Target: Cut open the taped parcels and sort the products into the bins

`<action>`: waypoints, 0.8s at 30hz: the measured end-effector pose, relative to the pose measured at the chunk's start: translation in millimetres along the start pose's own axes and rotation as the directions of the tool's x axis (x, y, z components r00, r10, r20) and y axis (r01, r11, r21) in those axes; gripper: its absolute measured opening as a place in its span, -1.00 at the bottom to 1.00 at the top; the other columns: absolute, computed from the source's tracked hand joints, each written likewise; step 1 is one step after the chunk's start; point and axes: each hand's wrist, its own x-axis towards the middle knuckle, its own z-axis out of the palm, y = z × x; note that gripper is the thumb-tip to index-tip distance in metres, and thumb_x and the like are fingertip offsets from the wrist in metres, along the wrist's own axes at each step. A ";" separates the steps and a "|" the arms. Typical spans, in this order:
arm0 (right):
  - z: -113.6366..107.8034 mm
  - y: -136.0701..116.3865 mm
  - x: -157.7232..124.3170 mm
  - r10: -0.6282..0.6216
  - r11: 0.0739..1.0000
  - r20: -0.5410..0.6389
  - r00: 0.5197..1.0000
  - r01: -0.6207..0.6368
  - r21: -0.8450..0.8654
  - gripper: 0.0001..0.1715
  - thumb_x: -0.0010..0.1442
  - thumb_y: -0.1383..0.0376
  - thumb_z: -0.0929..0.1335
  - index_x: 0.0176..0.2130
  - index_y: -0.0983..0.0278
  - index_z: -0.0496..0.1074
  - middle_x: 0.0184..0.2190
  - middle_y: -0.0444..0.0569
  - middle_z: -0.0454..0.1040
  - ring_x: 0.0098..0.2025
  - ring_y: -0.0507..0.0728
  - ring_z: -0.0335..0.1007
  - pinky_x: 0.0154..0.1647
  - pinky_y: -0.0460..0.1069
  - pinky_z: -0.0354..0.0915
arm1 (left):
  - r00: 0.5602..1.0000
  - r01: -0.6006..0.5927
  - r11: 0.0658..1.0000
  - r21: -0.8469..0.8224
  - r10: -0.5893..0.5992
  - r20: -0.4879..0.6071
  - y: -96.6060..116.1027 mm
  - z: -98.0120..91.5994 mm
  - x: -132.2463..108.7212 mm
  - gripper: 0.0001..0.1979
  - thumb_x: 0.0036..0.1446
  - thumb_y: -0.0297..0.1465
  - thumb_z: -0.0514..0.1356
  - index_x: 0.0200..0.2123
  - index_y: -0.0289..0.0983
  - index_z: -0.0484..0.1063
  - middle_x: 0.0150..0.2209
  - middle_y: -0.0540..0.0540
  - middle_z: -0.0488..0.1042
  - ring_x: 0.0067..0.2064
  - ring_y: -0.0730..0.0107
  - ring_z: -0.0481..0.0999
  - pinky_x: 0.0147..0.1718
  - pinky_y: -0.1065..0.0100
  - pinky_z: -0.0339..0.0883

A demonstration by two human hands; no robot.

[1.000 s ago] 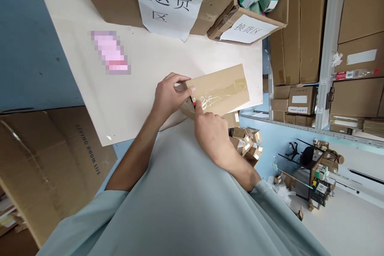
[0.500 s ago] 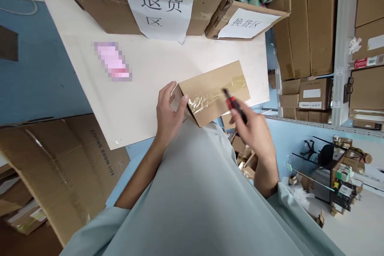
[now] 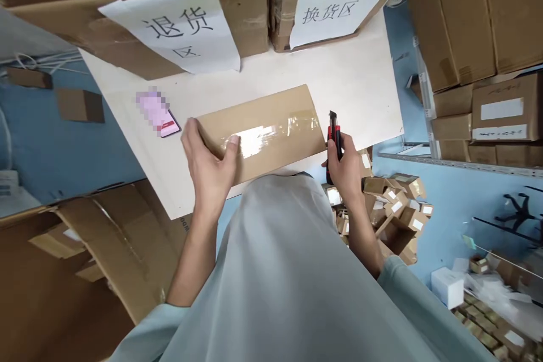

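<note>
Large cartons [image 3: 500, 90] crowd a metal rack [image 3: 466, 164] and small boxes [image 3: 392, 203] lie heaped beside a white desk [image 3: 365, 79] in a parcel stockroom, where Chinese-language paper signs [image 3: 207, 39] mark open cardboard bins [image 3: 250, 17] for returns and exchanges.

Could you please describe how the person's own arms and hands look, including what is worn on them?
The left grip and the right grip are bare hands, with no glove or ring visible. The left sleeve and right sleeve are loose, plain and pale grey-blue, ending well short of the hands.
</note>
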 end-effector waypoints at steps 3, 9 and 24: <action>-7.4 9.0 10.1 -0.001 0.995 0.067 0.998 -0.006 0.102 -0.42 0.62 -0.14 0.22 0.28 0.18 0.45 -0.12 0.03 0.76 -0.35 0.22 0.69 -0.20 0.07 0.54 | 0.994 -0.110 0.984 0.139 0.109 0.019 47.4 27.0 6.9 -0.23 0.49 0.01 0.34 0.62 0.00 0.21 0.71 -0.23 0.09 0.76 -0.25 -0.10 0.70 -0.40 -0.17; -22.2 21.6 36.7 -0.101 0.977 0.191 0.976 0.061 0.205 -0.49 0.60 -0.05 0.25 0.24 0.16 0.52 0.05 0.07 0.76 -0.16 0.29 0.74 0.02 0.17 0.59 | 0.897 -0.355 0.908 0.221 0.265 0.353 113.2 104.7 25.2 -0.60 0.67 -0.20 0.07 0.41 -0.08 0.46 0.48 -0.20 0.50 0.65 -0.10 0.27 0.67 -0.40 -0.05; -50.0 -22.8 66.0 -0.217 0.951 0.454 0.864 0.292 -0.099 -0.58 0.67 0.18 0.17 0.21 0.17 0.53 0.05 0.04 0.73 -0.04 0.26 0.65 -0.04 0.01 0.39 | 0.941 -0.226 0.966 0.127 0.183 0.285 102.6 121.5 31.0 -0.66 0.62 -0.07 0.15 0.18 -0.07 0.61 0.34 -0.16 0.60 0.59 -0.12 0.37 0.65 -0.36 0.06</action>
